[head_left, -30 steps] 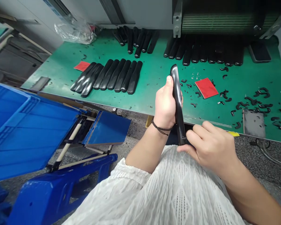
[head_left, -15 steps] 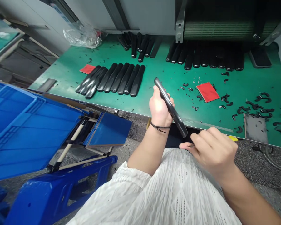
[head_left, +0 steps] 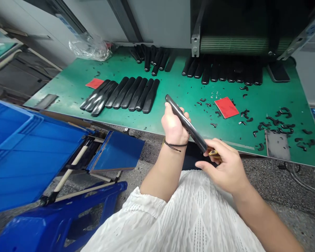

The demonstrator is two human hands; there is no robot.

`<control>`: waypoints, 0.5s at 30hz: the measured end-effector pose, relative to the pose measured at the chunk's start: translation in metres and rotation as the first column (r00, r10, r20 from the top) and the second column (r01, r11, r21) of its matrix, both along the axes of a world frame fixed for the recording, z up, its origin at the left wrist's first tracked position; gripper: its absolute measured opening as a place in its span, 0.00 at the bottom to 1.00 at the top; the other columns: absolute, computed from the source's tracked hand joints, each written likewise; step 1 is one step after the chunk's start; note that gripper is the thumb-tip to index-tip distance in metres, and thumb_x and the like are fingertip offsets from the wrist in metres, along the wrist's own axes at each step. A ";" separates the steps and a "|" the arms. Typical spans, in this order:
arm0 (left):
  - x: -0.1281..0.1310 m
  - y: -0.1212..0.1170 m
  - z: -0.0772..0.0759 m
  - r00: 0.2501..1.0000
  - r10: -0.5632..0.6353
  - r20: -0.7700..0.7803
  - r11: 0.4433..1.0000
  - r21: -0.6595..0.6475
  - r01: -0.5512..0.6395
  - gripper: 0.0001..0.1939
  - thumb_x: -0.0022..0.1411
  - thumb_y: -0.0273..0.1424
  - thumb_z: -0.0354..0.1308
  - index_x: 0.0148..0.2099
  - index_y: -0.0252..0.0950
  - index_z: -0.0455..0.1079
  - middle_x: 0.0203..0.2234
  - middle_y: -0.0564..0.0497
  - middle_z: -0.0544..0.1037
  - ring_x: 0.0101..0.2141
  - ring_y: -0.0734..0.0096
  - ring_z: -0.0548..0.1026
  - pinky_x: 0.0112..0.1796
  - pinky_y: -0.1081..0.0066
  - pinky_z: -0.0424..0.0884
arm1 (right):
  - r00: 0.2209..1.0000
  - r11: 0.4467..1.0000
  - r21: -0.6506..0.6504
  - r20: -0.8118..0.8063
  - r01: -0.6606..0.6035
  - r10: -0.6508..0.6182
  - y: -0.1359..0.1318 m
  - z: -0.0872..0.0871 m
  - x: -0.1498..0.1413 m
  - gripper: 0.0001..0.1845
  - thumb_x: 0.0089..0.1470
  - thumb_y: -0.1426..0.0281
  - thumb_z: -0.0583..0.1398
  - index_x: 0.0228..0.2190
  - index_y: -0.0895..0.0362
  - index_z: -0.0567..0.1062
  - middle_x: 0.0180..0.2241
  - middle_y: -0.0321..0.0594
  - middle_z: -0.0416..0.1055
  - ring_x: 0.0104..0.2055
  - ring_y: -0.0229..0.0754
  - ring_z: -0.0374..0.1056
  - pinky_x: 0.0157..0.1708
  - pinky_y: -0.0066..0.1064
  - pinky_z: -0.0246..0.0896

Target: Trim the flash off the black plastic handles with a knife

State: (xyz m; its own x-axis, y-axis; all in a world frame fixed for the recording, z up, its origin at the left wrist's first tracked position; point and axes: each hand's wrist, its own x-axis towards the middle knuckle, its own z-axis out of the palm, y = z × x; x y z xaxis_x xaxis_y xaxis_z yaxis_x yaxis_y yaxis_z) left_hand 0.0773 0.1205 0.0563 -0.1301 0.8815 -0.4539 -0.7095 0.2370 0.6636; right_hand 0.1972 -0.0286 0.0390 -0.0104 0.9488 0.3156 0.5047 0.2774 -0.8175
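Note:
My left hand (head_left: 174, 126) is closed around a long, glossy black plastic handle piece (head_left: 187, 123), tilted with its lower end toward my right hand. My right hand (head_left: 224, 162) is at that lower end, its fingertips at or touching the piece and its thumb held apart below. In its curled fingers sits a yellow-handled tool (head_left: 214, 153); most of it is hidden, so its working end does not show. Similar black handle pieces (head_left: 131, 94) lie in a row on the green table (head_left: 115, 124), left of my left hand.
More black pieces lie along the back (head_left: 223, 71). Curved black scraps (head_left: 280, 122) litter the right side, around a red square pad (head_left: 227, 107) and a grey pad (head_left: 277, 145). A phone (head_left: 278, 72) lies at back right. Blue crates (head_left: 42, 150) stand left, beside a blue stool (head_left: 60, 224).
My right hand has turned over and come up to the lower end of the black piece, bringing the yellow-handled tool there. My left hand keeps its hold; the view has shifted slightly.

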 end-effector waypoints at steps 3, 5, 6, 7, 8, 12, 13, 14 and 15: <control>0.002 -0.004 -0.008 0.947 0.061 -0.315 0.984 0.179 -0.004 0.14 0.74 0.43 0.50 0.42 0.37 0.65 0.37 0.46 0.77 0.33 0.69 0.80 0.33 0.71 0.74 | 0.992 0.977 0.173 -0.062 0.121 -0.111 0.000 0.004 -0.011 0.06 0.59 0.70 0.66 0.40 0.54 0.76 0.29 0.33 0.70 0.28 0.35 0.64 0.27 0.28 0.61; -0.002 -0.012 -0.008 0.714 0.286 -0.639 0.918 0.396 -0.013 0.17 0.67 0.42 0.60 0.52 0.37 0.67 0.55 0.39 0.74 0.56 0.58 0.76 0.51 0.63 0.74 | 0.981 0.958 0.221 -0.101 0.184 -0.166 -0.001 0.010 -0.011 0.04 0.59 0.72 0.66 0.36 0.54 0.75 0.26 0.31 0.68 0.26 0.33 0.62 0.25 0.27 0.59; -0.005 -0.017 -0.005 0.545 0.411 -0.731 0.863 0.504 0.026 0.23 0.64 0.42 0.63 0.56 0.38 0.67 0.61 0.37 0.70 0.64 0.53 0.69 0.58 0.59 0.70 | 0.977 0.954 0.224 -0.122 0.200 -0.177 -0.002 0.013 -0.010 0.04 0.58 0.72 0.66 0.35 0.54 0.75 0.25 0.30 0.67 0.25 0.33 0.61 0.25 0.27 0.58; -0.008 -0.024 -0.002 0.404 0.505 -0.763 0.803 0.587 0.105 0.27 0.63 0.44 0.64 0.60 0.38 0.66 0.64 0.37 0.68 0.67 0.51 0.64 0.62 0.56 0.66 | 0.974 0.953 0.220 -0.140 0.207 -0.179 -0.003 0.017 -0.009 0.05 0.58 0.72 0.66 0.34 0.55 0.74 0.25 0.30 0.67 0.25 0.33 0.61 0.24 0.27 0.58; -0.012 -0.030 0.002 0.327 0.553 -0.766 0.743 0.631 0.223 0.28 0.64 0.46 0.62 0.61 0.39 0.67 0.64 0.38 0.69 0.68 0.50 0.63 0.63 0.55 0.63 | 0.973 0.955 0.212 -0.152 0.206 -0.176 -0.005 0.020 -0.008 0.05 0.58 0.71 0.66 0.34 0.55 0.74 0.25 0.30 0.67 0.25 0.33 0.61 0.25 0.27 0.58; -0.022 -0.048 0.011 0.353 0.425 -0.833 0.371 0.517 0.772 0.16 0.71 0.42 0.51 0.36 0.41 0.74 0.31 0.47 0.79 0.36 0.61 0.78 0.47 0.60 0.69 | 0.981 0.975 0.168 -0.153 0.147 -0.122 -0.014 0.026 -0.002 0.07 0.58 0.69 0.68 0.36 0.54 0.75 0.26 0.31 0.68 0.25 0.33 0.61 0.25 0.27 0.59; -0.023 -0.049 0.010 0.343 0.403 -0.849 0.296 0.475 0.829 0.18 0.71 0.39 0.50 0.29 0.40 0.69 0.22 0.50 0.74 0.27 0.66 0.72 0.39 0.63 0.67 | 0.984 0.981 0.145 -0.146 0.127 -0.105 -0.016 0.026 0.001 0.08 0.59 0.67 0.68 0.39 0.54 0.75 0.28 0.32 0.69 0.26 0.34 0.62 0.26 0.28 0.60; -0.024 -0.048 0.008 0.327 0.399 -0.857 0.258 0.447 0.857 0.20 0.71 0.37 0.49 0.25 0.40 0.63 0.18 0.52 0.68 0.22 0.68 0.66 0.34 0.64 0.62 | 0.986 0.986 0.124 -0.133 0.114 -0.097 -0.018 0.025 0.004 0.11 0.60 0.65 0.67 0.44 0.54 0.75 0.30 0.33 0.70 0.28 0.35 0.64 0.28 0.28 0.61; -0.024 -0.047 0.005 0.314 0.401 -0.860 0.253 0.434 0.865 0.21 0.71 0.35 0.48 0.23 0.39 0.59 0.16 0.53 0.64 0.20 0.70 0.61 0.31 0.64 0.57 | 0.990 0.988 0.115 -0.103 0.104 -0.092 -0.020 0.024 0.009 0.13 0.63 0.65 0.64 0.48 0.54 0.74 0.33 0.36 0.71 0.31 0.37 0.66 0.31 0.30 0.64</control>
State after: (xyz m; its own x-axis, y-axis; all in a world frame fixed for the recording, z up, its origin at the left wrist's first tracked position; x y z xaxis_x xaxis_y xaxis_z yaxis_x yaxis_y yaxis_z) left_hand 0.0530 0.0738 0.0618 0.5438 0.5701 0.6158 0.2417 -0.8091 0.5357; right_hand 0.2059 -0.0484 0.0628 0.1172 0.8988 0.4224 0.4539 0.3298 -0.8278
